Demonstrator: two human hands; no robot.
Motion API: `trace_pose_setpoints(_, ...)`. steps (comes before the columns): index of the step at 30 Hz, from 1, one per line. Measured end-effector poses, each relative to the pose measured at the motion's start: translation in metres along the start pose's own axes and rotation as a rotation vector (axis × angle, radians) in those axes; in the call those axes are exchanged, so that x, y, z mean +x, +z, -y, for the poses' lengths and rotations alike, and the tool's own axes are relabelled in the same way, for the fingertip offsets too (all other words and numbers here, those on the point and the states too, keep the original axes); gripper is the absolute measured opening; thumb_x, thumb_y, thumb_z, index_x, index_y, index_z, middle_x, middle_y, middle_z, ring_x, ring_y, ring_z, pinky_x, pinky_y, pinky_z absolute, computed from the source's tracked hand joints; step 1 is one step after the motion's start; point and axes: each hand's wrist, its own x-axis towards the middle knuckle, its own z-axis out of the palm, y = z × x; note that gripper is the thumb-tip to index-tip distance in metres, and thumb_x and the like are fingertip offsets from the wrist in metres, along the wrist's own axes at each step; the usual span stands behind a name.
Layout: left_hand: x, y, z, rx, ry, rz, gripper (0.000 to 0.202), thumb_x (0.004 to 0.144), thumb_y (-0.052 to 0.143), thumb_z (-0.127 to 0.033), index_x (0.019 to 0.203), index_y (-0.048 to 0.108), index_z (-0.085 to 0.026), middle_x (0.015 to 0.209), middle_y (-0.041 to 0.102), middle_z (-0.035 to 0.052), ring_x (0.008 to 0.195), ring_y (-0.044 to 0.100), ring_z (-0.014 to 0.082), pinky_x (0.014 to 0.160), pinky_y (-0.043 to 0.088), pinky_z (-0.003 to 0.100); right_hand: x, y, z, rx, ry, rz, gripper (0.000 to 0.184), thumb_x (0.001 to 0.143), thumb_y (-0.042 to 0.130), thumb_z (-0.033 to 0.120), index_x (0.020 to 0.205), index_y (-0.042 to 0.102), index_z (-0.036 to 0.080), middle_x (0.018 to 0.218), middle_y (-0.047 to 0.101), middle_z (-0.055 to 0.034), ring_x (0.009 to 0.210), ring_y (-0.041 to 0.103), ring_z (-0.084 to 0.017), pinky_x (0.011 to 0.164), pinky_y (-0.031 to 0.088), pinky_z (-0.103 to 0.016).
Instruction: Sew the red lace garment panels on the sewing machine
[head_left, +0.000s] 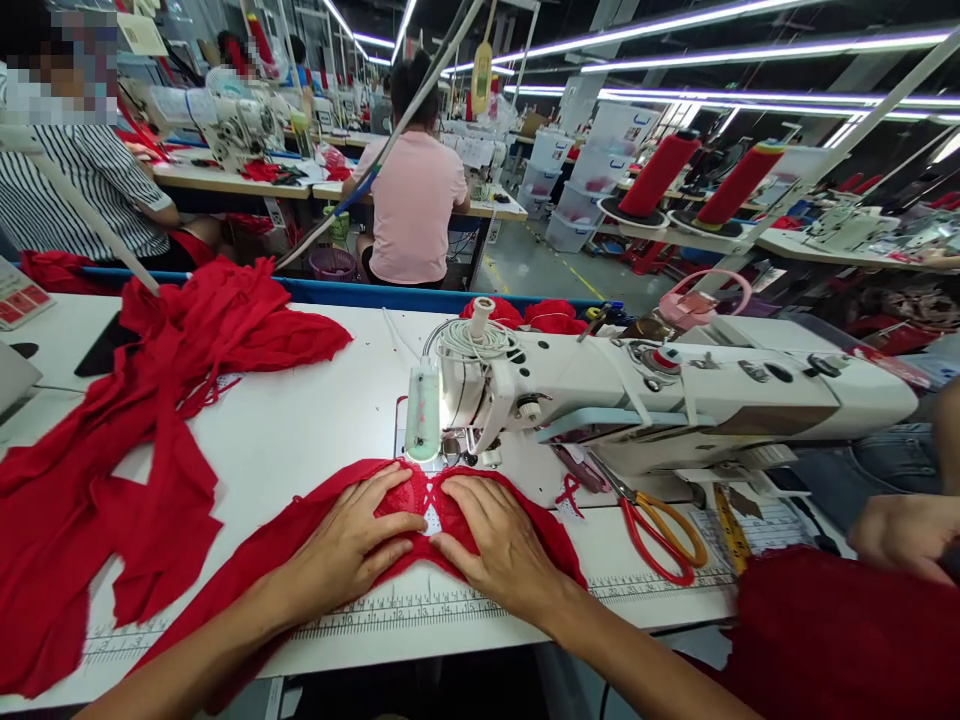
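Both my hands lie palm down on a red garment piece (255,575) on the sewing table, just in front of the presser foot of a white sewing machine (577,375). My left hand (349,545) presses the left cup-shaped half, fingers stretched out. On the right half rests my right hand (499,540), its fingers also extended and flat. Between them shows red crisscross lacing (430,500) over a white dotted patch. The garment's upper edge reaches the needle area, where contact with the foot is hard to make out. A long red tail runs under my left forearm.
Scissors (660,540) lie right of my right hand. A printed ruler (375,610) follows the table's front edge. Red cloth (127,450) is heaped at left. Another person's hand (904,535) is near red fabric (847,630) at right. Thread cones (660,175) stand behind.
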Motion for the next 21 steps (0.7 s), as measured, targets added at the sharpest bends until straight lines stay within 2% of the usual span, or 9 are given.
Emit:
trace_pose_setpoints(2, 0.0, 0.0, -0.003, -0.004, 0.019, -0.03, 0.027, 0.099, 0.05, -0.024, 0.117, 0.068, -0.03, 0.152, 0.04, 0.0092, 0.14, 0.038, 0.0325, 0.11, 0.042, 0.052, 0.002, -0.004, -0.003, -0.133, 0.043, -0.056, 0.032, 0.097, 0.054, 0.027, 0.126, 0.058, 0.017, 0.118, 0.066, -0.0139, 0.108, 0.061, -0.028, 0.093, 0.048, -0.046)
trace_pose_setpoints(4, 0.0, 0.0, -0.008, -0.004, 0.014, -0.07, 0.025, 0.099, 0.049, -0.022, 0.115, 0.068, -0.027, 0.14, 0.051, 0.0108, 0.131, 0.046, 0.0304, 0.105, 0.045, 0.048, 0.005, -0.007, -0.01, -0.262, 0.1, -0.093, 0.027, 0.096, 0.053, 0.025, 0.12, 0.061, 0.016, 0.113, 0.067, -0.015, 0.102, 0.06, -0.03, 0.089, 0.047, -0.046)
trace_pose_setpoints(6, 0.001, -0.003, -0.016, -0.012, -0.035, -0.083, 0.023, 0.099, 0.048, -0.023, 0.11, 0.068, -0.024, 0.119, 0.062, 0.0103, 0.11, 0.057, 0.0264, 0.093, 0.049, 0.041, 0.006, -0.008, -0.017, -0.306, 0.118, -0.089, 0.019, 0.095, 0.055, 0.023, 0.111, 0.063, 0.016, 0.104, 0.067, -0.0128, 0.095, 0.06, -0.029, 0.084, 0.047, -0.044)
trace_pose_setpoints(8, 0.003, -0.008, -0.025, -0.066, -0.144, -0.076, 0.024, 0.099, 0.046, -0.028, 0.1, 0.069, -0.021, 0.096, 0.066, 0.0074, 0.088, 0.06, 0.0224, 0.079, 0.049, 0.035, 0.006, -0.01, -0.018, -0.292, 0.112, -0.082, 0.01, 0.094, 0.053, 0.017, 0.096, 0.062, 0.019, 0.09, 0.066, -0.0073, 0.085, 0.06, -0.025, 0.078, 0.046, -0.039)
trace_pose_setpoints(11, 0.011, -0.012, -0.038, -0.358, -0.427, -0.028, 0.041, 0.1, 0.041, -0.045, 0.085, 0.068, -0.018, 0.077, 0.066, 0.0043, 0.071, 0.059, 0.0194, 0.067, 0.047, 0.031, 0.0, -0.012, -0.001, -0.28, 0.094, -0.129, 0.015, 0.091, 0.049, 0.011, 0.084, 0.056, 0.021, 0.076, 0.062, -0.003, 0.073, 0.057, -0.021, 0.07, 0.043, -0.035)
trace_pose_setpoints(14, 0.02, -0.011, -0.048, -0.844, -0.676, -0.012, 0.053, 0.094, 0.042, -0.062, 0.085, 0.067, -0.016, 0.079, 0.067, 0.005, 0.074, 0.062, 0.0198, 0.067, 0.051, 0.03, -0.011, -0.006, 0.032, -0.262, 0.022, -0.187, 0.013, 0.089, 0.049, 0.013, 0.081, 0.052, 0.022, 0.071, 0.058, -0.0021, 0.065, 0.054, -0.02, 0.059, 0.037, -0.033)
trace_pose_setpoints(16, 0.025, -0.006, -0.053, -1.005, -0.709, -0.091, 0.048, 0.085, 0.057, -0.063, 0.085, 0.065, -0.016, 0.082, 0.065, 0.0044, 0.08, 0.062, 0.0205, 0.073, 0.053, 0.032, -0.019, 0.007, 0.054, -0.275, -0.033, -0.196, 0.015, 0.087, 0.048, 0.01, 0.078, 0.05, 0.023, 0.067, 0.056, -0.0018, 0.06, 0.052, -0.019, 0.055, 0.035, -0.033)
trace_pose_setpoints(18, 0.027, -0.001, -0.056, -0.991, -0.69, -0.201, 0.039, 0.078, 0.068, -0.055, 0.08, 0.06, -0.017, 0.079, 0.062, 0.0018, 0.079, 0.06, 0.0192, 0.075, 0.052, 0.03, -0.027, 0.02, 0.069, -0.305, -0.062, -0.195, 0.015, 0.084, 0.048, 0.007, 0.081, 0.052, 0.021, 0.067, 0.057, -0.0025, 0.058, 0.053, -0.02, 0.055, 0.036, -0.033)
trace_pose_setpoints(21, 0.027, 0.001, -0.051, -0.935, -0.59, -0.267, 0.029, 0.082, 0.063, -0.045, 0.074, 0.054, -0.019, 0.073, 0.057, -0.0008, 0.074, 0.056, 0.0168, 0.071, 0.049, 0.028, -0.034, 0.026, 0.079, -0.267, -0.127, -0.169, 0.014, 0.086, 0.054, 0.017, 0.099, 0.06, 0.016, 0.076, 0.065, -0.0059, 0.066, 0.06, -0.023, 0.059, 0.044, -0.035)
